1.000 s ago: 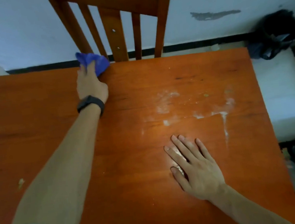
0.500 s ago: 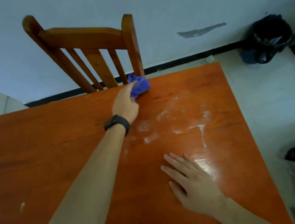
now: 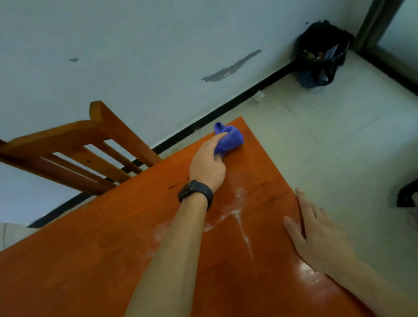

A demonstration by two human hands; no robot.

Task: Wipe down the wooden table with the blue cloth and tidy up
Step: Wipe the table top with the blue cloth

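Orange-brown varnished wood fills most of the view: the wooden tabletop [image 3: 84, 266] runs from the near left to a far right corner close to the pale wall. A slatted wooden chair [image 3: 69, 141] of the same colour stands at the far edge, its back rising above the surface. A black bin with a dark liner [image 3: 321, 52] sits in the room corner, well apart from the table.

The right hand [image 3: 317, 234] lies along the right edge of the tabletop, its fingers straight and released, holding nothing; it looks like a brace. The left hand [image 3: 207, 163] reaches to the far right corner, its fingers clenched round the bunched blue cloth [image 3: 229, 137], which presses on the wood right at that corner.

Between the two hands lie white powdery streaks [image 3: 239, 218], one thin line running toward the near edge. A black wristband [image 3: 195, 193] sits on the left wrist.

The step in hand looks like wiping the far edge and corner, with the streaks not yet cleaned. To do it well, the cloth would probably work better opened flatter, so more of it meets the wood. Overlapping strokes drawn back through the streaks should gather the powder rather than spread it or push it off the edge onto the floor. The bracing hand will likely need to lift clear so the strip beneath it gets wiped too.
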